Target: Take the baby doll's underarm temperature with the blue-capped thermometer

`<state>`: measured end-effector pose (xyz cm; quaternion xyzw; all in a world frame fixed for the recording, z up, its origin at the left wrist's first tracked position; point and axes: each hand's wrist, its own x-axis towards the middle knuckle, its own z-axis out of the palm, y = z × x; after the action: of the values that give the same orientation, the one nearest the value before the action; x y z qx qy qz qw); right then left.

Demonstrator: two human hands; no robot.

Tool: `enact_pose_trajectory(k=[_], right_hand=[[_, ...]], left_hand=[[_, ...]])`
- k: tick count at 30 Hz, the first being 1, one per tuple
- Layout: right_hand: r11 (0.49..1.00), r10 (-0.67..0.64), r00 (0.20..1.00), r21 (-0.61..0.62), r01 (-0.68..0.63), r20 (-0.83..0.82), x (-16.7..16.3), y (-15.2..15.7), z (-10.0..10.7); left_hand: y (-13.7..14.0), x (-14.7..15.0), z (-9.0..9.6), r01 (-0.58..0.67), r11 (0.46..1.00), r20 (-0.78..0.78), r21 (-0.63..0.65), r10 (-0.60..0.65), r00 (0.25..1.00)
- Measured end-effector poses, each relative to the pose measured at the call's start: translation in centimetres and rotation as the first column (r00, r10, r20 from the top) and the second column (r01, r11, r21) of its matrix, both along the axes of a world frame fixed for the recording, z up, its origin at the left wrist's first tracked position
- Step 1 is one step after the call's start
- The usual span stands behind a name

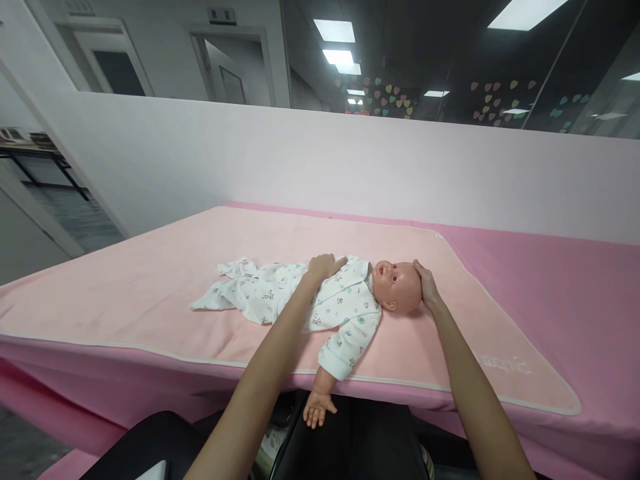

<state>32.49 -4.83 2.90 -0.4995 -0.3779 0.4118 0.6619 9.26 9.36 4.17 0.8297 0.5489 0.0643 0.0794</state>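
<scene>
A baby doll [345,293] in white printed pyjamas lies face up on a peach mat [150,287], its head to the right. My left hand [324,267] rests across its chest; the fingers curl over the far side and the thumb points toward the collar. Against the crown of the bald head [400,287], my right hand [426,283] is cupped, with fingers bent round the top. The doll's near arm [350,347] stretches toward me, and its bare hand [319,407] hangs past the table edge. Its far arm is mostly hidden. The pyjama legs [235,293] lie loosely to the left.
Pink cloth [565,300] covers the table beneath the mat. Behind it stands a low white partition [320,160] with dark glass above. My black-clad legs [355,440] are under the near edge. At far left stands a black-legged table [45,157].
</scene>
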Motion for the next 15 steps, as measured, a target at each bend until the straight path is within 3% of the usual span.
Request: enact_pose_trajectory(k=[2,7,9,12,15], right_hand=[[0.999,0.045,0.999,-0.021,-0.045,0.001,-0.5,-0.4,0.4],[0.998,-0.003,0.999,-0.058,0.001,-0.049,-0.3,-0.3,0.4],[0.990,-0.111,0.992,-0.089,0.106,-0.059,0.1,0.1,0.0],[0.936,-0.340,0.940,-0.095,0.338,-0.003,1.1,0.8,-0.8],[0.902,-0.429,0.903,-0.049,0.428,0.004,1.7,1.1,-1.2]], left_hand=[[0.1,0.0,0.0,-0.003,1.000,-0.006,0.000,0.003,1.000],[0.1,-0.1,-0.1,-0.005,1.000,-0.007,-0.001,0.005,1.000],[0.0,-0.1,0.0,-0.002,1.000,-0.001,-0.009,0.002,1.000],[-0.1,-0.1,0.1,-0.002,1.000,0.007,-0.015,0.003,1.000],[-0.2,0.0,0.2,-0.007,1.000,0.007,-0.007,0.007,1.000]])
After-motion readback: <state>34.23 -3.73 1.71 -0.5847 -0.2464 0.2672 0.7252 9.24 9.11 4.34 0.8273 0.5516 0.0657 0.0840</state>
